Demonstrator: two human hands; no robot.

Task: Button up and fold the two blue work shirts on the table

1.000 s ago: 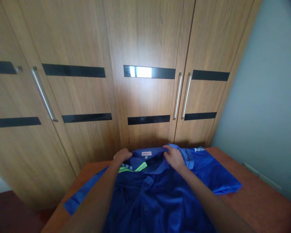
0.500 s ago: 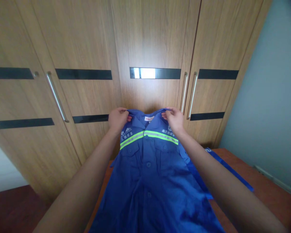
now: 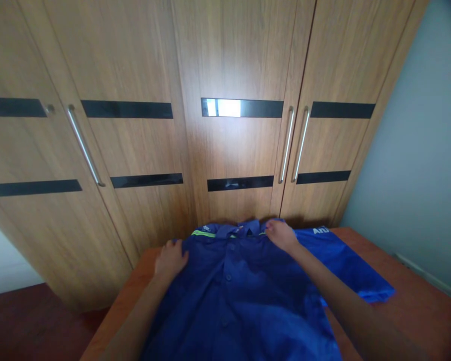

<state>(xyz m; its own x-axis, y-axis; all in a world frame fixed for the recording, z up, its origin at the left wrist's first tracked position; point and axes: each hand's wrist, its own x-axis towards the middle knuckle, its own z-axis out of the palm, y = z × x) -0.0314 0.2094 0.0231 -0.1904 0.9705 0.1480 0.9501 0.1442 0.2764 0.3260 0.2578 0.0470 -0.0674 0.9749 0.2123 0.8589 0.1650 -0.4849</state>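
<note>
A blue work shirt (image 3: 244,281) lies front up on the reddish-brown surface, buttons down its middle. Its collar is at the far end, where parts of a yellow-green reflective stripe show. My left hand (image 3: 171,258) rests at the shirt's left edge, fingers apart and thumb toward the cloth. At the right shoulder, beside the collar, my right hand (image 3: 281,234) has its fingers curled on the fabric. The shirt's lower end runs out of view at the bottom.
A folded bright blue item (image 3: 334,258) with white lettering lies to the right, partly behind my right forearm. The wooden wardrobe (image 3: 240,150) with metal handles stands right behind the reddish-brown surface (image 3: 409,311). A pale wall (image 3: 417,175) borders the right side.
Both hands have come down with the shirt, which was held up by its shoulders and now lies lower. My left hand has loosened and moved outward. More of the folded blue item shows.
</note>
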